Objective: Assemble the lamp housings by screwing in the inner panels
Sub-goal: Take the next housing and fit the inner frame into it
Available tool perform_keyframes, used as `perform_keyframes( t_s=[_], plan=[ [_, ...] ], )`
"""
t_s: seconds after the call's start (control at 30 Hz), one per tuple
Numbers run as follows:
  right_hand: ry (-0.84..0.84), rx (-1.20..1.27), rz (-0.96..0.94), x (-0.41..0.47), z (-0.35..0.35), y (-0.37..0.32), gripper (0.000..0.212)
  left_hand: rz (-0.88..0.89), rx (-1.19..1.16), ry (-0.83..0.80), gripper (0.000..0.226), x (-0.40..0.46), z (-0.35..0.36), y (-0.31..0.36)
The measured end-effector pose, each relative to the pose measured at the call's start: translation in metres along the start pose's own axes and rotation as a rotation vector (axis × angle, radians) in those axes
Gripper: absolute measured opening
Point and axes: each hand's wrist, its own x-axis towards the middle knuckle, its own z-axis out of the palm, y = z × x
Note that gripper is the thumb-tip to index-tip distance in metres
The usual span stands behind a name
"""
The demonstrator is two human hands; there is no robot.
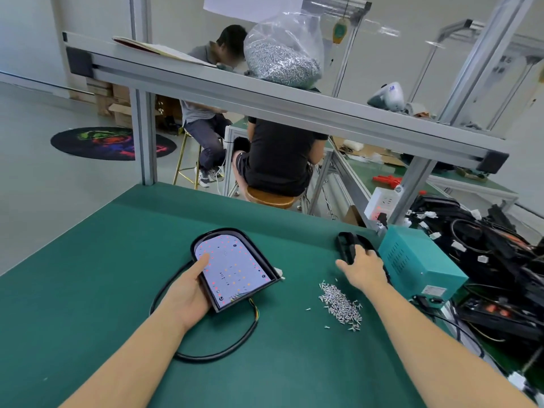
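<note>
A black arch-shaped lamp housing [259, 260] lies on the green mat, tilted up at its near left edge. Inside it sits a white inner panel [235, 269] dotted with red and orange LEDs. My left hand [191, 290] grips the housing's left edge, thumb pressing on the panel. A black cable [223, 348] loops from the housing across the mat. My right hand [363, 267] reaches to a black tool [346, 242] lying beside the teal box, fingers curled over it. A pile of small silver screws [343, 304] lies between both arms.
A teal power box [418, 266] stands right of the tool. Black housings and wiring [485, 245] crowd the right edge. An aluminium frame rail [265, 104] crosses overhead, bearing a bag of screws [282, 57]. Two seated people work behind the bench.
</note>
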Motion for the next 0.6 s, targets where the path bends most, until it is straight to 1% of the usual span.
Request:
perform_keyframes(
  t_s=[0.1,0.23,0.5,0.6],
  plan=[
    [-0.044,-0.024,0.056,0.012,0.002,0.012,0.082,0.011,0.011,0.008,0.033,0.000,0.002,0.000],
    [-0.086,-0.051,0.076,0.022,0.007,0.013,0.087,0.008,-0.001,0.008,0.035,0.000,0.000,-0.002],
    [-0.047,-0.063,0.183,0.031,0.014,0.016,0.076,-0.002,-0.011,0.007,0.040,0.002,-0.003,-0.002],
    [0.020,-0.068,0.187,0.026,0.012,0.014,0.078,-0.001,-0.016,0.012,0.039,0.002,-0.002,-0.002]
  ],
)
